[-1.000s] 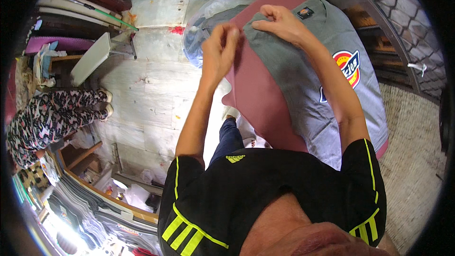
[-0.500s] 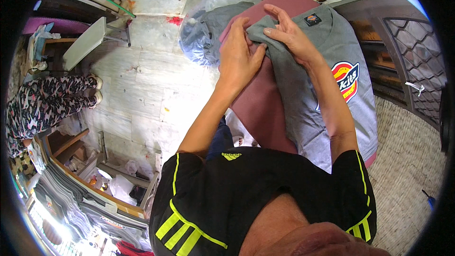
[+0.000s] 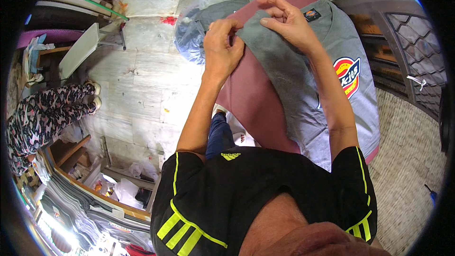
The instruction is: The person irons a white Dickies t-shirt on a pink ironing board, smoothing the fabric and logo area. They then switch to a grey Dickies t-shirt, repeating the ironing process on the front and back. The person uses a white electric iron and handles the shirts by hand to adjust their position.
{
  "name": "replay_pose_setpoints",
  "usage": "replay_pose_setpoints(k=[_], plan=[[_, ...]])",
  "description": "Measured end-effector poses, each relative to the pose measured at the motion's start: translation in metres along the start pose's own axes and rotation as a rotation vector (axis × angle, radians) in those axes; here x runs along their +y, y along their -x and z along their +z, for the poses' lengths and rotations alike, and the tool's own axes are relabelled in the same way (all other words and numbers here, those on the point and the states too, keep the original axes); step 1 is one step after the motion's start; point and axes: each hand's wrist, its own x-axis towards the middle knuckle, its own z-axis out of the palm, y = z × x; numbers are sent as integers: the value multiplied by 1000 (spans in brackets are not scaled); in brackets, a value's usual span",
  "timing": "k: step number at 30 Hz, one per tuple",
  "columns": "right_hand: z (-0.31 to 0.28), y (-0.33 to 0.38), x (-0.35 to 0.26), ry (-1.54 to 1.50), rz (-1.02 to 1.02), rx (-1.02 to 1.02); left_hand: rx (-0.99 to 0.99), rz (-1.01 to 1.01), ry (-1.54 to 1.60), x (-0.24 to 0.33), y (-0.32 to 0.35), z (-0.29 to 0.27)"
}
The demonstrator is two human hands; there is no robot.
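Observation:
A grey T-shirt (image 3: 303,66) with a colourful chest print (image 3: 347,78) and a dark neck label (image 3: 311,15) lies over a dusky-pink padded board (image 3: 256,95). My right hand (image 3: 289,24) pinches a fold of the shirt between thumb and fingers near the neck. Beside that fold's left edge, my left hand (image 3: 222,47) is closed, its thumb and fingertips drawn together. Whatever it pinches, if anything, is too small to make out. Grey cloth in a clear plastic bag (image 3: 189,38) sits on the floor behind my left hand.
A dark metal grille gate (image 3: 414,57) stands at the right. On the left are a white folding stool (image 3: 80,50) and a person in patterned trousers (image 3: 52,109). Stacked grey garments (image 3: 80,208) and a wooden-edged shelf (image 3: 109,204) fill the lower left.
My left hand has moved left, away from my right hand and off the shirt's fold. The right hand has shifted slightly up and still pinches the cloth.

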Motion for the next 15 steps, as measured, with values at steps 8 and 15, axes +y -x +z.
replay_pose_setpoints(k=[8,15], plan=[[17,-21,29,790,-535,244,-169,20,-70,-12,-10,-17],[39,31,-9,799,-525,416,-193,251,-336,-7,-17,-3]])
